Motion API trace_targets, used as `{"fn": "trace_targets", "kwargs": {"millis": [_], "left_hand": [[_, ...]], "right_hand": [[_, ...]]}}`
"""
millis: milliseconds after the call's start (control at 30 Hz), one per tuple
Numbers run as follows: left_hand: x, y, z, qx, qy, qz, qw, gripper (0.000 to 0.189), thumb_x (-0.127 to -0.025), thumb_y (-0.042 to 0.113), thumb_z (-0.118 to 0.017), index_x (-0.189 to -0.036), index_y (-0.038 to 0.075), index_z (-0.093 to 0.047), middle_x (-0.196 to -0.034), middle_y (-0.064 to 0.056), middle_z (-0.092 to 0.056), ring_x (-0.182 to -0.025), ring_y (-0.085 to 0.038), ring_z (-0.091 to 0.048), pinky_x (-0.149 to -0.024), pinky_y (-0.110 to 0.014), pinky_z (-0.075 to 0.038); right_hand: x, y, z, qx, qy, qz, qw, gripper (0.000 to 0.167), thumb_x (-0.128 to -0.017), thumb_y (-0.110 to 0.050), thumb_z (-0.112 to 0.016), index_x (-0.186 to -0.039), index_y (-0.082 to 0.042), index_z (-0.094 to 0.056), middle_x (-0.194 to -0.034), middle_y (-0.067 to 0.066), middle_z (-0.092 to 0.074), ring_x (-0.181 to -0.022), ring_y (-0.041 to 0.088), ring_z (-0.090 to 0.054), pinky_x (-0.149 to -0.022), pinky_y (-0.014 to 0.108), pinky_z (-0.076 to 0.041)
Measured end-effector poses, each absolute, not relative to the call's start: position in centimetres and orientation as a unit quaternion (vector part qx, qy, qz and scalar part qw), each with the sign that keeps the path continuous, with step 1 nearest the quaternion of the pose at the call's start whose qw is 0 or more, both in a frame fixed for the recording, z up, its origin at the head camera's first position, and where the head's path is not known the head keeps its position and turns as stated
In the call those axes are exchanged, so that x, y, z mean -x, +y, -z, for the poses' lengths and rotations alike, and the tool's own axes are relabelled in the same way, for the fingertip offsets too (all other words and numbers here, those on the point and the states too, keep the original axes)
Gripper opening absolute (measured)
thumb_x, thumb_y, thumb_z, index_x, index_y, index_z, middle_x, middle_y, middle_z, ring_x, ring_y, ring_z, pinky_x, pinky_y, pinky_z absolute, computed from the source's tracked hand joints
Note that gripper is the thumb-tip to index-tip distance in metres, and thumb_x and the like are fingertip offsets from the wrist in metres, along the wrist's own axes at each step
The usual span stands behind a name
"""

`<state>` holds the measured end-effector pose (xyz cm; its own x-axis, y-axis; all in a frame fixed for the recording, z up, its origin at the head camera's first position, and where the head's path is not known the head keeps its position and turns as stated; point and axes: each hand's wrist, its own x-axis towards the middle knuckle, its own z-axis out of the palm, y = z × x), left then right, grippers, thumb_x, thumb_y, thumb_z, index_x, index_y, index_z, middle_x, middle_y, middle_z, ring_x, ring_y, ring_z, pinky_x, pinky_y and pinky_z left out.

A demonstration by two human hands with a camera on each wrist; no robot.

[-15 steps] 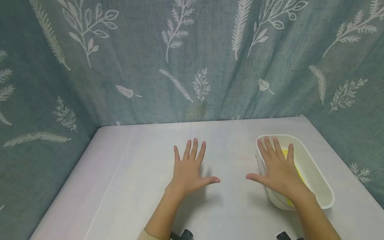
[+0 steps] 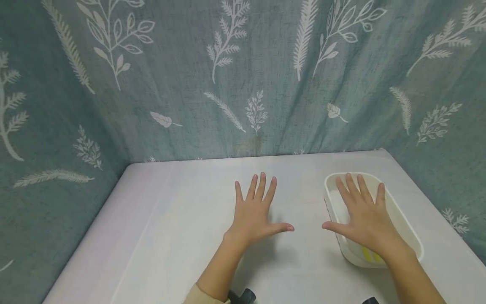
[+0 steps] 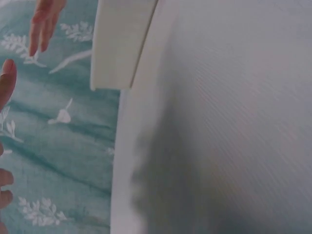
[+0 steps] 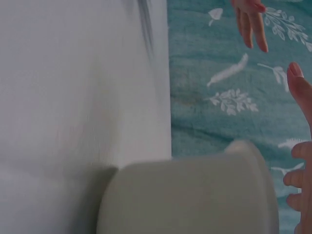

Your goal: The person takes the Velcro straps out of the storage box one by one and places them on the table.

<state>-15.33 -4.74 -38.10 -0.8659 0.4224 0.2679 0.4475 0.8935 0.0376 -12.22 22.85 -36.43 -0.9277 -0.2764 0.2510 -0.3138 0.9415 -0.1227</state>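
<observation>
My left hand (image 2: 252,215) hovers palm down over the white table, fingers spread and thumb pointing right, holding nothing. Over the white plastic basin (image 2: 403,215) on the right side of the table, my right hand (image 2: 364,217) is held with its fingers spread and its thumb pointing left. It hides much of the basin's inside. Something yellow (image 2: 366,254) shows in the basin below the right palm; its kind cannot be made out. In the right wrist view the basin wall (image 4: 195,200) stands close to the right hand's fingers (image 4: 294,178).
The table (image 2: 171,236) has a white cover. Green-blue curtains (image 2: 182,80) with white leaf prints hang behind it and along both sides. Dark wrist camera parts (image 2: 247,297) show at the bottom edge of the head view.
Both hands have shifted slightly to the right in the head view, still spread. Less of the yellow thing shows in the basin. The view has tilted a little.
</observation>
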Motion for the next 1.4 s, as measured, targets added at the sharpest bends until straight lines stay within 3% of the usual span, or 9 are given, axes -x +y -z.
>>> {"fn": "trace_targets", "kwargs": {"millis": [467, 900, 1400], "left_hand": [[15.2, -1.4, 37.1, 0.243, -0.962, 0.041, 0.114, 0.115, -0.067, 0.089, -0.043, -0.153, 0.022, -0.006, -0.159, -0.008, -0.008, -0.146, -0.025, -0.002, -0.109, -0.067, -0.006], [15.4, 1.6, 37.6, 0.262, -0.957, 0.082, 0.097, 0.115, -0.068, 0.086, -0.048, -0.153, 0.024, -0.003, -0.158, -0.008, -0.009, -0.146, -0.025, -0.006, -0.11, -0.065, -0.009], [14.4, 5.4, 39.4, 0.284, -0.945, 0.162, 0.001, 0.115, -0.069, 0.082, -0.053, -0.152, 0.027, 0.005, -0.159, -0.006, -0.004, -0.146, -0.022, -0.004, -0.112, -0.062, -0.007]], "right_hand": [[11.2, 26.2, 36.5, -0.149, -0.976, -0.065, 0.143, 0.11, -0.075, -0.065, -0.064, -0.152, -0.008, -0.01, -0.155, 0.024, -0.013, -0.144, 0.04, 0.002, -0.104, 0.067, 0.017], [10.8, 29.3, 37.0, -0.131, -0.981, -0.069, 0.123, 0.113, -0.074, -0.063, -0.066, -0.153, -0.011, -0.004, -0.155, 0.025, -0.007, -0.143, 0.038, 0.008, -0.101, 0.063, 0.024], [9.6, 32.9, 39.0, -0.123, -0.976, -0.129, 0.126, 0.112, -0.073, -0.051, -0.073, -0.153, -0.011, -0.006, -0.154, 0.027, -0.006, -0.144, 0.037, 0.008, -0.1, 0.065, 0.024]]}}
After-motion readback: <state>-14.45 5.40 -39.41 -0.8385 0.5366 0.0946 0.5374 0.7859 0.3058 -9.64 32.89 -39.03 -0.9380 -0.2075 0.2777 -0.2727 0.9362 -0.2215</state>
